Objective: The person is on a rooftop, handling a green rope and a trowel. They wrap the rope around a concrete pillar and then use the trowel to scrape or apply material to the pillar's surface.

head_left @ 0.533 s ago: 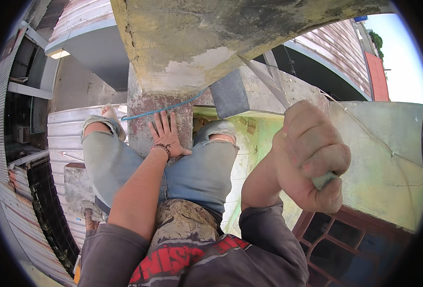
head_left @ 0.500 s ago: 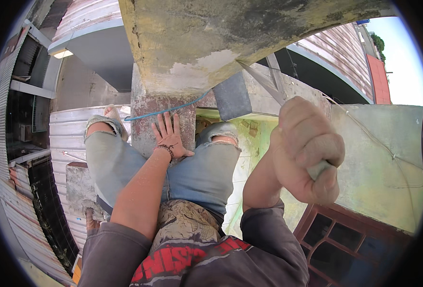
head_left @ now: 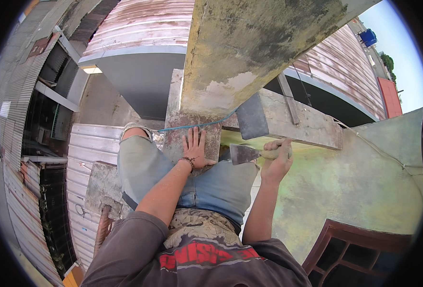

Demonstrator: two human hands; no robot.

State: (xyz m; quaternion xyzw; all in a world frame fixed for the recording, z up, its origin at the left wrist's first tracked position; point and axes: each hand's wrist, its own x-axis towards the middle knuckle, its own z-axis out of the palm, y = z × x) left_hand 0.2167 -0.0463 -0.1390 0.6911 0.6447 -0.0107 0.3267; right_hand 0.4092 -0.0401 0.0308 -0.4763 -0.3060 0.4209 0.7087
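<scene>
My left hand (head_left: 196, 150) lies flat, fingers spread, on the worn reddish-grey concrete beam (head_left: 213, 142) that I sit astride. A beaded bracelet circles that wrist. In my right hand (head_left: 277, 161) is a scraper (head_left: 243, 154), gripped by its pale handle. Its dark, wide blade points left, above my right thigh. Ahead rises a concrete column (head_left: 240, 52) with stained, yellowish paint and a pale peeled patch (head_left: 231, 82). A thin blue cord (head_left: 206, 124) crosses the beam at the column's foot, just beyond my left fingers.
A dark grey flat piece (head_left: 252, 117) hangs against the concrete ledge (head_left: 316, 128) on the right. Below that ledge is a greenish wall (head_left: 316, 182) with a brown-framed window (head_left: 328, 241). Corrugated metal roofing (head_left: 89, 148) lies lower on the left, beside a concrete stub (head_left: 101, 184).
My right fist has dropped away from close to the camera, and the scraper now shows in it. My left hand stays on the beam. The whole view has swung, shifting the scene rightward.
</scene>
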